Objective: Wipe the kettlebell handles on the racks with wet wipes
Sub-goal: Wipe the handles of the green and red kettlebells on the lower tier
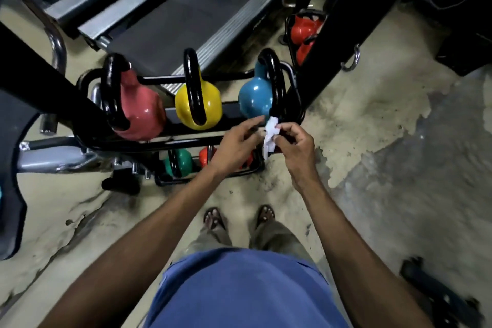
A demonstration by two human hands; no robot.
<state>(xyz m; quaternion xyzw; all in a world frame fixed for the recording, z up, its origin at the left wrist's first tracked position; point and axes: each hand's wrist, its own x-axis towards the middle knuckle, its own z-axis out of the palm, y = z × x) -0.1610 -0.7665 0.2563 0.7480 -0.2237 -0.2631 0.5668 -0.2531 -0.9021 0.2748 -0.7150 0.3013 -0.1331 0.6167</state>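
The wet wipe [271, 132] — limp, light, crumpled — hangs pinched in the right grip [292, 141] just before the blue kettlebell's handle [275, 80] on the rack [162, 79], the left grip [235, 142] loose-fingered beside it; likely best spread flat and wrapped round that rigid loop.

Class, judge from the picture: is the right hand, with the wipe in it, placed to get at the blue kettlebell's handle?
Probably yes. The right hand pinches the wipe just in front of the blue kettlebell. Its black handle stands up clear on that side, and nothing seems to lie between them.
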